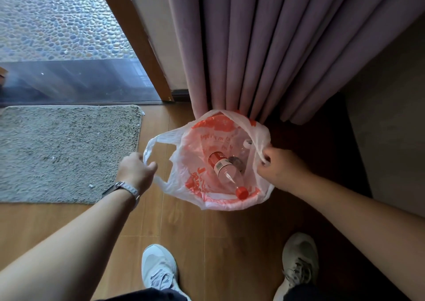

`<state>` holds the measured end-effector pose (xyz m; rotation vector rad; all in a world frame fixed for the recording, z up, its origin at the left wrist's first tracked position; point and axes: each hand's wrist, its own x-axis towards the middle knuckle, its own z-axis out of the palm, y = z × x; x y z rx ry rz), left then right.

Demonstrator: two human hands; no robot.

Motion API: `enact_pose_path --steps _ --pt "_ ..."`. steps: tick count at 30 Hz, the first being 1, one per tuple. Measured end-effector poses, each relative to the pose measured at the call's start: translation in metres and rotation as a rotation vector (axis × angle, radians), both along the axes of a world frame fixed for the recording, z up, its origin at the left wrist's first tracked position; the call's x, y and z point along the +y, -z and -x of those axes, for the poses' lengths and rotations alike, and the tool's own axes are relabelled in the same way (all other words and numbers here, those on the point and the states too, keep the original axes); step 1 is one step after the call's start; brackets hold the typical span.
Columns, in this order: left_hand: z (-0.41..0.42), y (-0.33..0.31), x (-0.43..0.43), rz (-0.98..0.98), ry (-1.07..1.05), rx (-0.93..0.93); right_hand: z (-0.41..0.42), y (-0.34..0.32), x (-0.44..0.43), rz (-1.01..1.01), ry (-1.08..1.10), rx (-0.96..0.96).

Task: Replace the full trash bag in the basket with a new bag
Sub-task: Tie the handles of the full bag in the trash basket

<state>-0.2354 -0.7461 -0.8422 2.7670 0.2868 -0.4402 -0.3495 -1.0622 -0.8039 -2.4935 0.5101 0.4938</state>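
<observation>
The trash bag (195, 162) is thin white plastic with red print, mouth open upward on the wooden floor. Inside lies a clear bottle (226, 174), tilted, with red cap and label.

Single head cam, wide-angle, looking steeply down and forward from standing height. Left hand (135, 170) and right hand (279, 166) are sitting mid-frame, the person's own pale grey lace-up sneakers (159, 270) showing below the hands at bottom edge. No second view overlapping.
</observation>
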Motion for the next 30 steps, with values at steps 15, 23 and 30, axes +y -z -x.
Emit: enact_pose_path --steps 15,23,30 --pt "0.033 -0.094 -0.048 0.512 0.163 -0.364 0.009 -0.089 0.044 -0.311 0.119 -0.378" --pt "0.053 -0.130 -0.104 0.723 0.213 -0.521 0.008 -0.101 0.062 -0.356 0.289 -0.513" --pt "0.055 -0.138 -0.107 0.822 0.233 -0.496 -0.003 -0.108 0.041 -0.350 0.307 -0.611"
